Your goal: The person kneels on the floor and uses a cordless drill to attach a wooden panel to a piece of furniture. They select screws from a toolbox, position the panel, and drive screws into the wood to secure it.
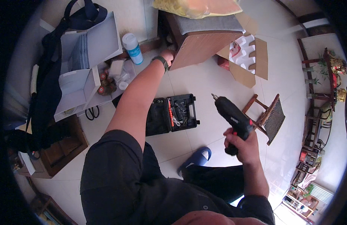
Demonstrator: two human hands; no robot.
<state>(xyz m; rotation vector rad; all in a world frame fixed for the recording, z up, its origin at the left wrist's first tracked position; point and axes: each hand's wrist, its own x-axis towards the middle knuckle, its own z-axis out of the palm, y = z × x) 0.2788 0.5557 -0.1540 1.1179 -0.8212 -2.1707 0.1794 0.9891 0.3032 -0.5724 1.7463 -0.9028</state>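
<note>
My right hand is wrapped round the grip of a black cordless screwdriver with red accents. Its metal bit points up and to the left, over the floor. My left arm reaches far forward, with a dark watch on the wrist. At its end my left hand is closed at the left edge of a brown wooden stool with a grey padded top; some of its fingers are hidden. A yellow plastic bag lies on that padded top. Screwdriver and stool are well apart.
An open black tool case with bits lies on the tiled floor. An open cardboard box with white inserts stands front right, near a low woven-seat stool. At left are a white-blue canister and white boxes.
</note>
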